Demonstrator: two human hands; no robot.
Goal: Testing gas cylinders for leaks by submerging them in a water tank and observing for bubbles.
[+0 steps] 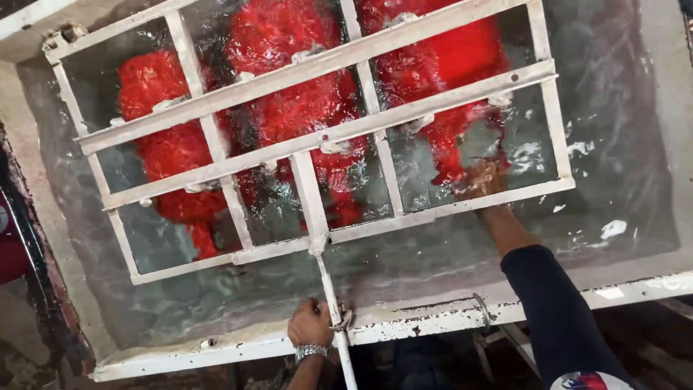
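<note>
Water-filled tank (653, 144), white grid frame (317, 141) over soaking red fabric (289, 94). Left hand (310, 325) clenched on frame's rod (332, 310); right hand (482, 179) submerged, grip unclear. Fabric fully immersed, removal outstanding.

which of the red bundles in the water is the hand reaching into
The right-most red fabric bundle: the right hand is plunged in at its lower end, while the middle and left bundles lie apart from it.

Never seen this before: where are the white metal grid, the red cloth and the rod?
white metal grid (328, 137), head view, middle crossbar.
red cloth (289, 108), head view, underwater bulk.
rod (333, 307), head view, shaft beside left hand.
</note>
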